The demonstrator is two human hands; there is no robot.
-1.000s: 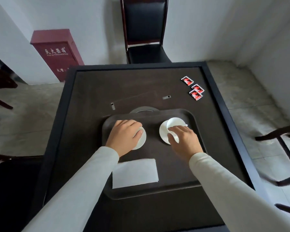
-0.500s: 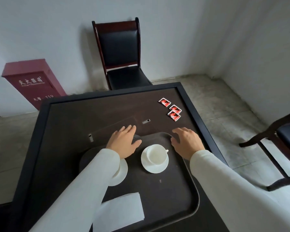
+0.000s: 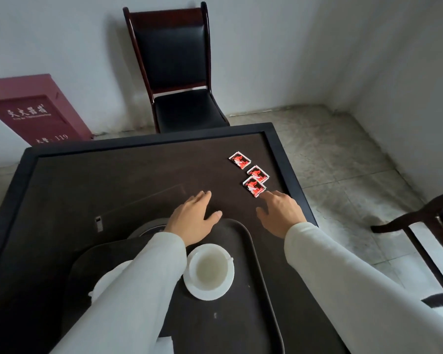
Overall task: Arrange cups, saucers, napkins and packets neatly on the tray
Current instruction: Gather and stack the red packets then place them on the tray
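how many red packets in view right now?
3, all on the table past the tray, in a diagonal row: far packet, middle packet, near packet by the index fingertip of the right hand. Others may be hidden.

Long cream-white sleeves (image 3: 356,284) cover both arms to the wrists.

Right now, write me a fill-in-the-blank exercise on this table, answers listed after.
The red packets on the table number ____.
The white cup sits on a ____.
That cup stands inside the dark ____.
The right hand reaches for the packets; the left hand holds ____.
Missing words: three; saucer; tray; nothing.
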